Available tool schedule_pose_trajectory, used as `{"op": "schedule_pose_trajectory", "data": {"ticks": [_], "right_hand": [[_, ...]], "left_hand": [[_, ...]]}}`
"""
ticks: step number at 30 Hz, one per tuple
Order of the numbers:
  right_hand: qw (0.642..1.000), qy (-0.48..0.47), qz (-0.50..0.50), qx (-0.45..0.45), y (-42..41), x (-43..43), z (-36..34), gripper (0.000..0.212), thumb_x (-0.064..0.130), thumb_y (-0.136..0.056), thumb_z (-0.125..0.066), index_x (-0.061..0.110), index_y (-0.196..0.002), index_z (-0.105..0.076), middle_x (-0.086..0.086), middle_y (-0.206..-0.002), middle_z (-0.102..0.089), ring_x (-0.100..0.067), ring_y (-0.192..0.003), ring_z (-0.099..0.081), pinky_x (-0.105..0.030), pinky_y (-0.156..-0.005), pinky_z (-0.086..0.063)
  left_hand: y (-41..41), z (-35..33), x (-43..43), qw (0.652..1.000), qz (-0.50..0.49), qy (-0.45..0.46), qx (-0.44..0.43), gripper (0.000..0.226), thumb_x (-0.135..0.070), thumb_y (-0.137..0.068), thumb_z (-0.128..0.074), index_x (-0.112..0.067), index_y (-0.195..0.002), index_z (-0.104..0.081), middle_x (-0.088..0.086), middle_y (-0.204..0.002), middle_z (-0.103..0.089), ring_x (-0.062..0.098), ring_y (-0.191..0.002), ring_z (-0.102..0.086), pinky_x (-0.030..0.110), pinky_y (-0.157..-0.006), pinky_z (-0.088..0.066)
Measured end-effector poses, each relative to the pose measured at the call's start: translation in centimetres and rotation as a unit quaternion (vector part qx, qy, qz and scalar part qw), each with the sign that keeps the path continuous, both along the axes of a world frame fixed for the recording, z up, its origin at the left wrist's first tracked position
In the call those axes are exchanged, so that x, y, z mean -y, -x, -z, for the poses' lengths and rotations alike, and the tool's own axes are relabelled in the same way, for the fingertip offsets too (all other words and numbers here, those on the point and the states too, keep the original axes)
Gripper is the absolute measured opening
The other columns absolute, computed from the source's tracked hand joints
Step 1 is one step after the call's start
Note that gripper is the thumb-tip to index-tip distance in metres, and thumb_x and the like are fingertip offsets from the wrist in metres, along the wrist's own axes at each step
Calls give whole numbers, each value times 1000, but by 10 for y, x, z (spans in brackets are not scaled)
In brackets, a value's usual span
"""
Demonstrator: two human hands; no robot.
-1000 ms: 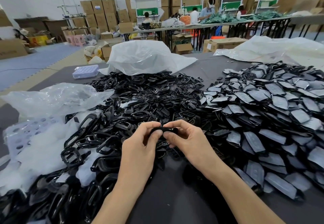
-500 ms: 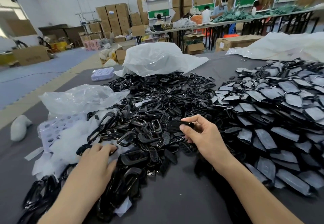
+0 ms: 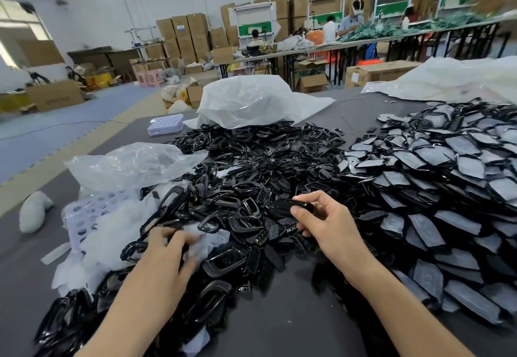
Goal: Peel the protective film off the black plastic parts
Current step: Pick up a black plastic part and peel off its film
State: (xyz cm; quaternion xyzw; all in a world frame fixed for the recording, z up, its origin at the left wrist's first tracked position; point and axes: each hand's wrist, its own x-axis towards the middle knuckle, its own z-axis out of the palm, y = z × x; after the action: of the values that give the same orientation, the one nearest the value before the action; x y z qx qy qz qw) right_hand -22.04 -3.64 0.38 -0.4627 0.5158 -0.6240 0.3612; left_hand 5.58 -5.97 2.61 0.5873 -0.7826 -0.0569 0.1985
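Observation:
My right hand [image 3: 324, 224] pinches a small black plastic part [image 3: 289, 206] between thumb and fingers, just above the middle heap of bare black parts [image 3: 251, 172]. My left hand [image 3: 170, 245] is blurred; it lies low on the left, over the heap of loose white film scraps [image 3: 112, 233] and black frames. Whether it holds anything cannot be made out. A big pile of parts with greyish film on them [image 3: 447, 186] fills the right side.
The dark grey table [image 3: 282, 320] shows bare between my forearms. A lilac perforated tray [image 3: 84, 212] lies under the scraps, with a clear bag [image 3: 131, 163] behind it. A white sack [image 3: 251, 102] and a lilac box [image 3: 165, 124] sit further back.
My hands were together on one part a second ago. The left hand then went down to the left heap and now shifts right over the scraps. The right hand still holds its part.

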Motion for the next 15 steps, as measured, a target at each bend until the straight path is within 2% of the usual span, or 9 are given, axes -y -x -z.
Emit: {"op": "schedule_pose_trajectory", "data": {"ticks": [2,4,8,11,13,15], "right_hand": [[1000,1,4,-3,0,1,1,26,14,-91,-74,40,-90,-73,12,-72,-68,-3,-66,-66,-17,-63,-53],[1000,1,10,-10,0,2,1,26,15,-91,-74,41,-90,-72,11,-74,-68,-3,-66,-67,-17,-62,-52],[1000,2,14,-12,1,1,1,24,14,-91,-74,38,-89,-73,9,-73,-68,-3,-65,-67,-17,-61,-53],[1000,-1,18,-9,2,0,1,18,13,-91,-73,31,-92,-72,5,-77,-68,-4,-65,-67,-18,-61,-54],[1000,-3,18,-6,3,0,0,16,13,-92,-72,29,-94,-72,0,-80,-67,-3,-65,-66,-18,-62,-54],[1000,-4,15,-4,3,1,-1,15,12,-92,-72,28,-95,-71,-2,-81,-67,-3,-65,-66,-18,-62,-54]], "left_hand": [[-1,2,1,998,12,-13,58,23,-43,-97,-54,-37,-118,-58,-8,-120,-46,16,-102,-58,33,-84,-48],[2,2,3,997,17,-4,70,24,-41,-98,-54,-36,-121,-57,-11,-115,-50,15,-106,-55,33,-88,-47],[11,-3,6,998,5,13,67,8,-41,-97,-56,-38,-104,-55,-15,-99,-50,10,-94,-57,32,-76,-48],[12,-1,9,997,-11,22,74,5,-40,-98,-53,-37,-95,-52,-16,-98,-50,8,-92,-58,33,-70,-50],[11,1,8,998,3,13,60,5,-38,-99,-52,-40,-103,-51,-19,-108,-51,8,-100,-58,33,-74,-51],[10,4,8,998,12,11,63,22,-35,-100,-49,-40,-121,-50,-20,-118,-49,10,-108,-57,32,-74,-50]]}}
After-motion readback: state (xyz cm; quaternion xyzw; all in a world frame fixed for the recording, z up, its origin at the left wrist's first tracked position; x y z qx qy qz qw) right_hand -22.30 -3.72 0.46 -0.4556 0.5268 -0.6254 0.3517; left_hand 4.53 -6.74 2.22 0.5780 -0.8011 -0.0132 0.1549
